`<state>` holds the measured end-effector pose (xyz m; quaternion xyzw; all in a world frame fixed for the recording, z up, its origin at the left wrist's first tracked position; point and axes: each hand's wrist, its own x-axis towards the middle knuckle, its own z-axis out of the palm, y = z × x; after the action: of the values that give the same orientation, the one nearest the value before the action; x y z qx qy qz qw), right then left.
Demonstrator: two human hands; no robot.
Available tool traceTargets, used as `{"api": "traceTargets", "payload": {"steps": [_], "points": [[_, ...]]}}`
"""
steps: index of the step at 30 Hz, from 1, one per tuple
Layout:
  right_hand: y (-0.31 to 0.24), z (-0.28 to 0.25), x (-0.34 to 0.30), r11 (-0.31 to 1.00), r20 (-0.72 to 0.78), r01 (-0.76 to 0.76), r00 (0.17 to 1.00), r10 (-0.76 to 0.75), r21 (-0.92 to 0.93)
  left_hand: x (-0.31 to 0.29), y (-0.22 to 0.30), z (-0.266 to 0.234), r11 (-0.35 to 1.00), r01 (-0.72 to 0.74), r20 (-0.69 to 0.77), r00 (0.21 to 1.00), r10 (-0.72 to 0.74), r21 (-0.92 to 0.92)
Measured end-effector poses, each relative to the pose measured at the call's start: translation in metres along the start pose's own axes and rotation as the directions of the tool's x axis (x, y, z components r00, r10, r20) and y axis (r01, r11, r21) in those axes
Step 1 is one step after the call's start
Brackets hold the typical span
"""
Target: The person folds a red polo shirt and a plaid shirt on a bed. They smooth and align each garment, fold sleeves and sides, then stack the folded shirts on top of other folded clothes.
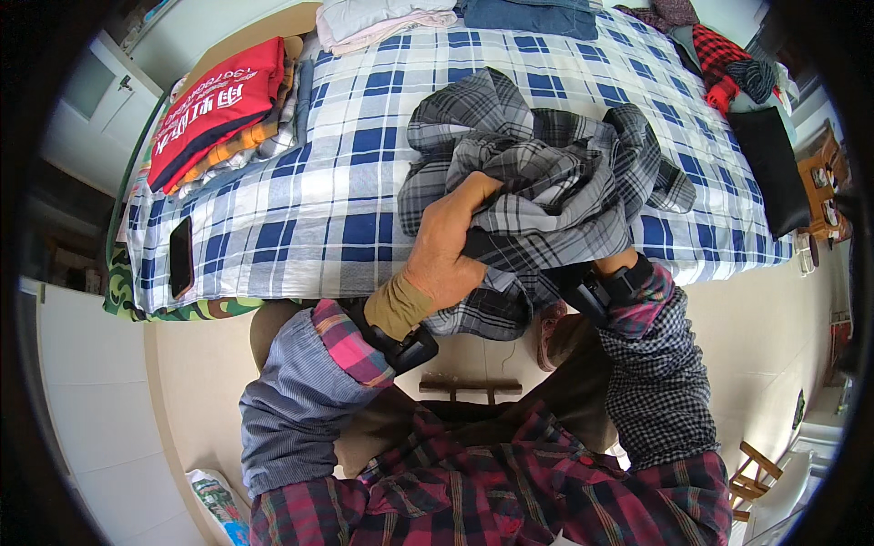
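Far left on my feed, a dark phone [181, 257] lies flat near the edge of the bed [350, 214], which wears a blue-and-white checked sheet. Just beyond it I have a red garment [218, 114] with white print, folded on top of a stack of folded clothes [244, 155]. Below the phone, camouflage cloth [214, 310] shows under the sheet's edge, and a printed bag [220, 502] sits down on the floor.

Next I come to a pale folded pile [382, 25] at the bed's far side. Nearer, my left hand [442, 250] is closed on the grey plaid garment [555, 177], thumb over the cloth and fingers curled at its near edge. That garment is bunched at the near edge of the bed, in front of me, part of it hanging over the side. Beyond it lies folded blue denim [530, 18].

My right hand [616, 262] goes in under the garment's right part; the cloth hides its fingers, so I cannot tell how far open it is or what it grips.

At the far right I have a red-and-black checked cloth [717, 62], a flat black cushion [769, 171] by the bed's edge, and a wooden chair [752, 475] low down.
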<state>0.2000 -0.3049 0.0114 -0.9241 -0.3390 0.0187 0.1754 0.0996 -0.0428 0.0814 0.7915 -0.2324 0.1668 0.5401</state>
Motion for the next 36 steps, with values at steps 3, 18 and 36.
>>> {"api": "traceTargets", "payload": {"steps": [3,18,36], "points": [[-0.004,-0.013,0.001,0.998,0.06,-0.029,0.998,0.032,-0.049,0.002,-0.003,0.001,0.991,0.136,-0.022,0.99,-0.136,-0.009],[0.006,0.025,0.01,0.984,0.227,-0.143,0.96,0.164,-0.108,0.0,-0.011,-0.004,0.979,0.168,0.054,0.985,-0.163,-0.117],[0.034,0.072,-0.034,-0.637,0.146,-0.105,0.933,-0.329,-0.764,-0.014,-0.033,-0.006,0.955,0.277,-0.094,0.959,-0.268,0.101]]}}
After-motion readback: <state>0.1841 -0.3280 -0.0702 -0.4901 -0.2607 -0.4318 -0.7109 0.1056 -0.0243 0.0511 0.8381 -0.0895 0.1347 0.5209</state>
